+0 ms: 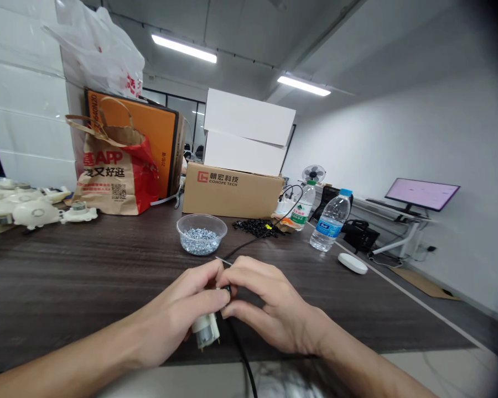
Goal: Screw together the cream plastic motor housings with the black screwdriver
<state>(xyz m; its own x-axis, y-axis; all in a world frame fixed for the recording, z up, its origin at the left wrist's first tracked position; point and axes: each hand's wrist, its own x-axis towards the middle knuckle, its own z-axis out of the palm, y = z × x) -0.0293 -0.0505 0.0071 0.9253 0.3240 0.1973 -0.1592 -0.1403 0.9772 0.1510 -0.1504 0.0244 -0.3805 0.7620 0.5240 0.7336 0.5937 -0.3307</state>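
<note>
My left hand (178,307) is closed around a white plastic housing with a small silvery motor (206,331), whose lower end sticks out below the fingers. My right hand (269,301) meets it, thumb and fingers pinched together at the same spot. A small dark piece (227,288) shows between the fingertips of both hands; most of it is covered. Past the fingers a thin metal rod (223,261) pokes out, its other end hidden. A black cable (244,354) runs beneath the hands. Beyond them is a clear round tub (202,221) of small silvery screws.
Black small parts (259,228) lie heaped behind the tub. Two water bottles (331,221) and a white lid (352,263) stand right. White plastic housings (29,207) are piled left, beside a paper bag (112,182). A cardboard box (232,193) stands at the back of the dark table (87,287).
</note>
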